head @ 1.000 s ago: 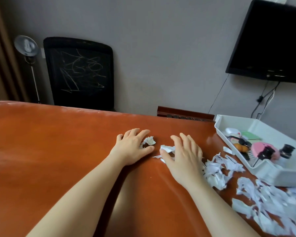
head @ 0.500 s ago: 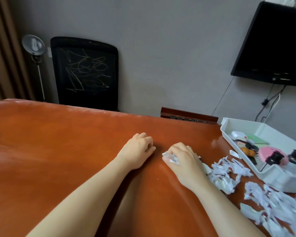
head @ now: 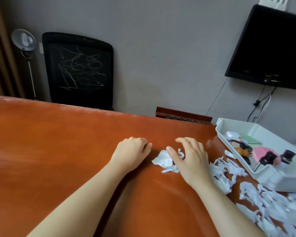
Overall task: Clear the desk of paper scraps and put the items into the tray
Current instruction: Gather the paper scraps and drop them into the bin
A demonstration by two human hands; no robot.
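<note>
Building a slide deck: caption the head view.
Left hand curled, right hand spread over paper scraps on the orange desk, white tray alongside.

Bare forearms run to the left hand [head: 132, 153] and right hand [head: 192, 159].

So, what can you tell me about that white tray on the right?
The white tray looks like smooth plastic: shallow, rectangular, with raised walls and rounded corners. It lies flat on the reddish-brown desk at its right side, partly cut off by the picture's edge. Inside lie a pink hairbrush, a small dark bottle, a green sheet and a few items too small to identify. Torn paper scraps lie on the desk close beside its near wall.
</note>
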